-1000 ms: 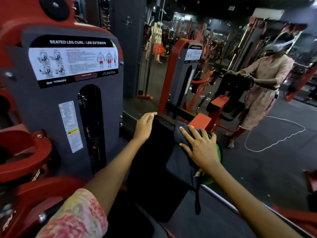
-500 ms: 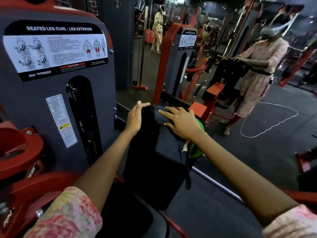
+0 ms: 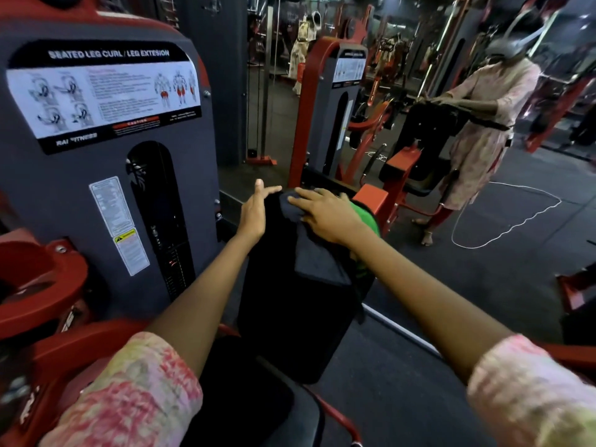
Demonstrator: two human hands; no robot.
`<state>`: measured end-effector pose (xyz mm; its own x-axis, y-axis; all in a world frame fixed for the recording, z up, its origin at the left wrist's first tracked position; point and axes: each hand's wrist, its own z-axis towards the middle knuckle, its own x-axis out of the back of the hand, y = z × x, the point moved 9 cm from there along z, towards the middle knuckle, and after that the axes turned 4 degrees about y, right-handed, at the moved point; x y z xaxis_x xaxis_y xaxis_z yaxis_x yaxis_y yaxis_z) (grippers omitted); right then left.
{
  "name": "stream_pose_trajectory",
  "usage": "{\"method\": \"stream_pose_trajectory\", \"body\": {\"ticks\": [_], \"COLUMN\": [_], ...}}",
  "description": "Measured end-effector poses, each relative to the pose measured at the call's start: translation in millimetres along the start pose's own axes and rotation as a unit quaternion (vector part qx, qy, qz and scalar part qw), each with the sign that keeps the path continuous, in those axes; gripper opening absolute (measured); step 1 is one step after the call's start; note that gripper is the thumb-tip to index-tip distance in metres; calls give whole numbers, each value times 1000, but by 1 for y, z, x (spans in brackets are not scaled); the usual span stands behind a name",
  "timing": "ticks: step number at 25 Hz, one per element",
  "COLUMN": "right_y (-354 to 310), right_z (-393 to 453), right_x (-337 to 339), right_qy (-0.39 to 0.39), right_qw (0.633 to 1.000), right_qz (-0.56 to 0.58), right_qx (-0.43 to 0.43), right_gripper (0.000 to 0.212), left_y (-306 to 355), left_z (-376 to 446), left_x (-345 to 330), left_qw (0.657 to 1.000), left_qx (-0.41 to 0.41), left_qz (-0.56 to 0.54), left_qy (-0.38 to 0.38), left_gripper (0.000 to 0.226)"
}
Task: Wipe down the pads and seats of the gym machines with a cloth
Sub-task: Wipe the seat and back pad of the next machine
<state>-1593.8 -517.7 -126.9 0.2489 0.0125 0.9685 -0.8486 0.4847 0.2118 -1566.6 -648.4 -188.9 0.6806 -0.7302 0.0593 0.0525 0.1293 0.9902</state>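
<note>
Dark cloth (image 3: 317, 250) draped over top of black back pad (image 3: 290, 304), leg curl/extension machine (image 3: 106, 162). Right hand (image 3: 325, 214) flat on cloth, fingers spread, pressing. Left hand (image 3: 256, 209) open on pad's left edge, gripping nothing.

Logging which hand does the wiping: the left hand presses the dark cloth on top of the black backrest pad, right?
Not quite. The head view shows the right hand pressing the dark cloth on the black backrest pad; the left hand is bare.
</note>
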Motion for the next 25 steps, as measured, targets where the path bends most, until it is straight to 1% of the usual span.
{"method": "stream_pose_trajectory", "body": {"ticks": [1,3,6,8,10,13,15,18,20,21,22,24,25], "right_y": [-4,-1,21,41,49,32,18,11,17,25,37,62,68], "right_z": [10,3,-46,-82,-95,-59,-22,-1,-23,-41,-61,-89,-91], "right_x": [-1,-1,0,-3,-5,-7,-6,-1,3,4,4,4,2], "right_qy": [-16,-24,-13,-12,2,32,28,3,7,16,27,48,51], "right_qw": [1000,1000,1000,1000,997,992,992,994,997,997,994,985,984], "right_qz": [7,-6,-1,5,-6,3,19,65,56,70,95,143,135], "right_qx": [-4,6,17,-24,-79,-119,-120,-90,-51,-39,-41,-83,-100], "right_gripper": [49,50,50,51,52,50,47,48,50,51,51,50,50], "left_y": [1,0,5,9,13,22,25,23,22,22,22,25,27], "left_z": [-1,0,-5,-8,-10,-24,-28,-26,-24,-23,-23,-24,-24], "left_x": [0,-1,-1,0,0,-3,-5,-2,-1,-1,0,-1,-2], "left_qw": [1000,1000,1000,1000,999,994,992,991,989,988,987,985,984], "left_qx": [-1,5,14,21,12,-10,-22,-2,12,15,19,22,22], "left_qz": [-13,-29,-2,10,33,107,125,129,145,151,157,172,176], "left_qy": [-2,-3,-7,-9,-1,22,23,25,11,1,-10,-26,-28], "left_gripper": [57,53,52,55,55,52,52,54,58,59,61,62,62]}}
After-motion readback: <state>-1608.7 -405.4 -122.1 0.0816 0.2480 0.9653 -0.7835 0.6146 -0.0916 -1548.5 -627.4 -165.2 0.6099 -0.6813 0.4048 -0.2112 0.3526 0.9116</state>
